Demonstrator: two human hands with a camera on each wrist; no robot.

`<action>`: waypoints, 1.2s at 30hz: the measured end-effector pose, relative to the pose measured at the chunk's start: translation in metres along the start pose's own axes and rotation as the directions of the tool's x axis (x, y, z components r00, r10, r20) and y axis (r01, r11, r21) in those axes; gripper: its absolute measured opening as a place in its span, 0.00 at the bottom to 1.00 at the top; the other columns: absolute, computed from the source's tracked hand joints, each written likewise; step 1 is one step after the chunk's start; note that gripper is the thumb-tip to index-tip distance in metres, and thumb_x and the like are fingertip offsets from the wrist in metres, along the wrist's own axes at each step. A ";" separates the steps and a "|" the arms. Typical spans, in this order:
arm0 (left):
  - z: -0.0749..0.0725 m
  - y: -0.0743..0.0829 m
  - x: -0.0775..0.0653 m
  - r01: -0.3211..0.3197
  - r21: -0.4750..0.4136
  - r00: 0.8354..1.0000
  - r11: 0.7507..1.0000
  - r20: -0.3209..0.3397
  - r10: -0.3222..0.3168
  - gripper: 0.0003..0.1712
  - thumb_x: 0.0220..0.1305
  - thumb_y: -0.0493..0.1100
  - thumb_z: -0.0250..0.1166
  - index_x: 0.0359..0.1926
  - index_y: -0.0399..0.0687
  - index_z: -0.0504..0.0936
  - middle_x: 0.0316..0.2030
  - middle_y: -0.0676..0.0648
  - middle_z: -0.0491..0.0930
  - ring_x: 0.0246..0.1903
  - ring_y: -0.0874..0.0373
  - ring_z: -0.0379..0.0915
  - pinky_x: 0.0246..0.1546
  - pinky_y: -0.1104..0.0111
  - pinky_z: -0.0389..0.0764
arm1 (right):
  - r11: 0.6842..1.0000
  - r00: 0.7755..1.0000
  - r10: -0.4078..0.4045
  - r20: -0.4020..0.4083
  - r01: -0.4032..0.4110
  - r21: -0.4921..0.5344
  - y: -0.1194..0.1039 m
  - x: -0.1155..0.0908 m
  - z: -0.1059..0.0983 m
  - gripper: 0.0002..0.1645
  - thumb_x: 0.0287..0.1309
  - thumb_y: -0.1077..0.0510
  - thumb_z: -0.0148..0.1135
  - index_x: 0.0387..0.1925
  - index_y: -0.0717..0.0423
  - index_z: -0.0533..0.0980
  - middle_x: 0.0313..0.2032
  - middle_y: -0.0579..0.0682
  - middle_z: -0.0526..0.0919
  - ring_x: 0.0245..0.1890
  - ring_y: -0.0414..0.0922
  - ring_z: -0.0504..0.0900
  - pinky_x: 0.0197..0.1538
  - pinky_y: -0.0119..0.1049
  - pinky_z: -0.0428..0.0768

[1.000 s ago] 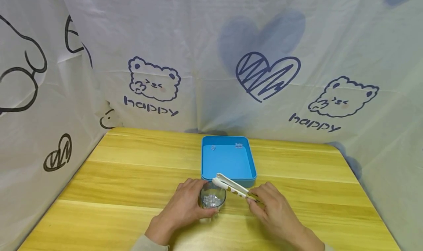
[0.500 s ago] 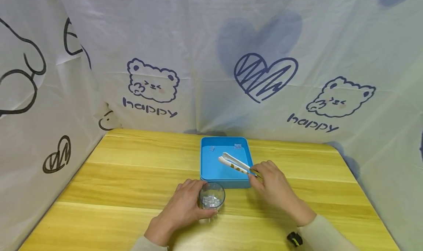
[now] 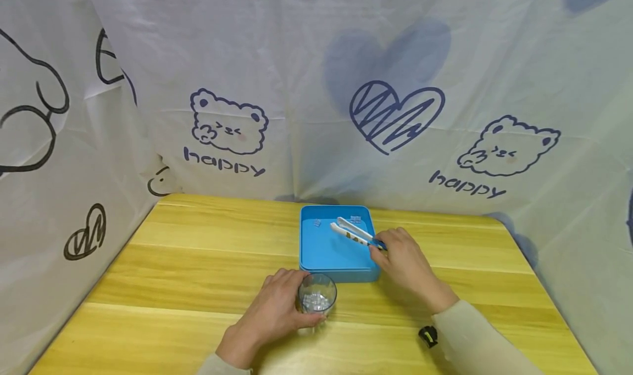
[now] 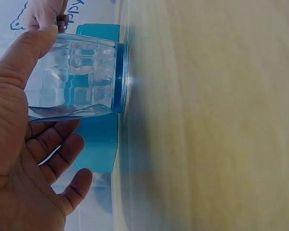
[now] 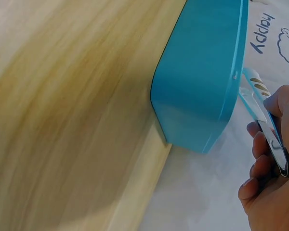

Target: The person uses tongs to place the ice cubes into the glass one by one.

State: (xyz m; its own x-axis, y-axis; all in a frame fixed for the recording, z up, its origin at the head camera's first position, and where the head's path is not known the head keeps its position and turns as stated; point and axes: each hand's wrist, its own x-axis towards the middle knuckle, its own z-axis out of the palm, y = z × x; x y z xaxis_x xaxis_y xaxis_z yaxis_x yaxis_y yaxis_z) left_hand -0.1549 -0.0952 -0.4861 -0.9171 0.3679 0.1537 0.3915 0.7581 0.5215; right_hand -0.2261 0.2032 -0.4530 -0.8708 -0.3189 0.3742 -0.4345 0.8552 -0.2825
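My left hand [image 3: 279, 303] holds a clear drinking glass [image 3: 318, 281] on the table, thumb on the near side and fingers round the far side. Several clear cubes [image 4: 94, 72] lie in the bottom of the glass. With my right hand [image 3: 403, 259] I grip a pair of white-tipped tongs [image 3: 353, 234], brown spots along one arm. Their tips are apart with nothing between them, over the blue tray [image 3: 326, 257]. Inside that tray, a small clear cube [image 3: 317, 222] lies at the back left and a little clump of clear cubes [image 3: 355, 219] at the back right.
The yellow wood-grain table [image 3: 198, 238] runs back to a white cloth [image 3: 296, 62] printed with bears and hearts. Below my right sleeve [image 3: 475, 331] shows a small black object [image 3: 428, 336] at the wrist. The tray's raised walls stand just beyond the glass.
My right hand has carried the tongs from above the glass, forward and a little right, over the blue tray. My left hand stays on the glass.
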 end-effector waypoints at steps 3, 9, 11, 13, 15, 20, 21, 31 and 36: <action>0.000 -0.001 0.000 -0.004 0.001 1.000 1.000 -0.006 0.004 0.48 0.48 0.68 0.81 0.64 0.46 0.79 0.55 0.50 0.84 0.56 0.55 0.75 0.61 0.54 0.74 | 1.000 1.000 0.008 0.009 -0.008 -0.001 0.000 0.002 0.003 0.16 0.70 0.54 0.65 0.46 0.65 0.83 0.40 0.55 0.86 0.39 0.48 0.76 0.43 0.45 0.81; 0.000 -0.002 0.001 -0.012 0.004 1.000 1.000 -0.013 0.012 0.49 0.48 0.68 0.81 0.64 0.47 0.79 0.54 0.50 0.84 0.56 0.55 0.75 0.60 0.54 0.74 | 1.000 1.000 0.015 0.027 -0.015 0.002 0.000 0.004 0.007 0.14 0.69 0.55 0.65 0.43 0.64 0.82 0.37 0.53 0.84 0.37 0.47 0.75 0.41 0.43 0.79; 0.001 -0.002 0.002 -0.011 0.005 1.000 1.000 -0.012 0.011 0.49 0.48 0.68 0.81 0.64 0.47 0.79 0.54 0.50 0.84 0.56 0.55 0.75 0.60 0.54 0.74 | 1.000 0.999 0.016 0.031 -0.016 0.001 -0.001 0.003 0.008 0.13 0.69 0.55 0.65 0.43 0.64 0.82 0.36 0.53 0.84 0.36 0.47 0.74 0.41 0.42 0.78; 0.001 -0.002 0.002 -0.010 0.003 1.000 1.000 -0.009 0.010 0.49 0.48 0.68 0.81 0.64 0.47 0.79 0.54 0.50 0.84 0.56 0.55 0.75 0.60 0.54 0.74 | 1.000 0.999 0.015 0.033 -0.015 -0.003 0.000 0.003 0.009 0.13 0.70 0.55 0.65 0.43 0.64 0.82 0.36 0.52 0.83 0.36 0.47 0.74 0.41 0.42 0.78; 0.001 -0.001 0.003 -0.010 0.003 1.000 1.000 -0.007 0.010 0.49 0.48 0.68 0.81 0.64 0.47 0.79 0.54 0.50 0.84 0.55 0.55 0.75 0.60 0.54 0.74 | 1.000 0.999 0.012 0.031 -0.012 -0.005 0.000 0.003 0.010 0.13 0.70 0.55 0.65 0.43 0.64 0.82 0.36 0.53 0.83 0.36 0.47 0.74 0.41 0.43 0.79; 0.000 -0.001 0.003 -0.005 -0.001 1.000 1.000 -0.003 0.005 0.49 0.48 0.68 0.81 0.64 0.47 0.79 0.55 0.50 0.84 0.56 0.55 0.75 0.60 0.54 0.74 | 1.000 0.999 0.007 0.038 -0.006 -0.024 0.000 0.005 0.012 0.15 0.70 0.54 0.65 0.44 0.64 0.82 0.37 0.54 0.84 0.37 0.48 0.76 0.43 0.44 0.80; 0.000 -0.001 0.003 -0.003 -0.002 1.000 1.000 -0.003 0.003 0.49 0.48 0.68 0.81 0.64 0.47 0.79 0.55 0.50 0.84 0.56 0.55 0.75 0.60 0.54 0.74 | 1.000 0.999 0.004 0.042 -0.002 -0.031 0.000 0.006 0.012 0.15 0.71 0.54 0.65 0.45 0.65 0.82 0.38 0.54 0.84 0.38 0.49 0.76 0.44 0.45 0.81; 0.001 -0.002 0.002 0.012 -0.016 1.000 1.000 0.012 -0.012 0.49 0.49 0.68 0.81 0.65 0.46 0.78 0.56 0.49 0.83 0.56 0.54 0.74 0.61 0.53 0.74 | 0.998 0.995 -0.013 0.096 0.019 -0.060 -0.005 0.029 0.011 0.13 0.72 0.52 0.62 0.39 0.60 0.81 0.33 0.50 0.80 0.35 0.48 0.73 0.42 0.43 0.74; 0.002 -0.002 0.002 0.011 -0.009 1.000 1.000 0.014 -0.011 0.49 0.49 0.68 0.81 0.65 0.46 0.78 0.55 0.50 0.83 0.55 0.54 0.75 0.60 0.53 0.74 | 0.997 0.992 -0.031 0.125 0.041 -0.072 -0.006 0.040 0.012 0.13 0.72 0.52 0.62 0.37 0.58 0.81 0.30 0.49 0.79 0.35 0.48 0.73 0.42 0.43 0.76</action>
State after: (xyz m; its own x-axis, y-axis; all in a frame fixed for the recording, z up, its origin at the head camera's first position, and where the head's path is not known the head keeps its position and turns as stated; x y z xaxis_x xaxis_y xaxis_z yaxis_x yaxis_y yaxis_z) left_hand -0.1573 -0.0950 -0.4880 -0.9201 0.3671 0.1368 0.3810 0.7573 0.5304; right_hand -0.2609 0.1806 -0.4469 -0.8787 -0.3942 0.2693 -0.4519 0.8688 -0.2027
